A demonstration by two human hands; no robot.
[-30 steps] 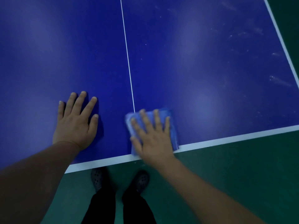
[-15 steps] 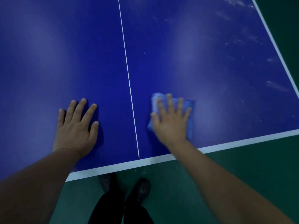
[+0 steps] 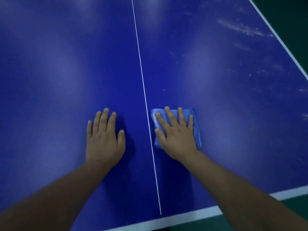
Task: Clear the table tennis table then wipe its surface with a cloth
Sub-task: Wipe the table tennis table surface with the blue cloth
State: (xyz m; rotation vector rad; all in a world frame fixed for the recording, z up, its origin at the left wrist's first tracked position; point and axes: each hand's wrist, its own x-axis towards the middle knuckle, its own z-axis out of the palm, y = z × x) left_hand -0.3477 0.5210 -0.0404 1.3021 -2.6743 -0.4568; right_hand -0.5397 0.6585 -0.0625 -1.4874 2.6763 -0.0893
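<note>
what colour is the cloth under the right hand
Light blue, paler than the deep blue table. The cloth lies flat under the right hand, seen in the head view.

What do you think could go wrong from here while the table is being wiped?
The whitish smears near the far right edge lie well away from the cloth, so short strokes may miss them. The right hand presses the folded cloth with flat fingers only, so it could slip out. The left hand may leave prints on the table.
</note>
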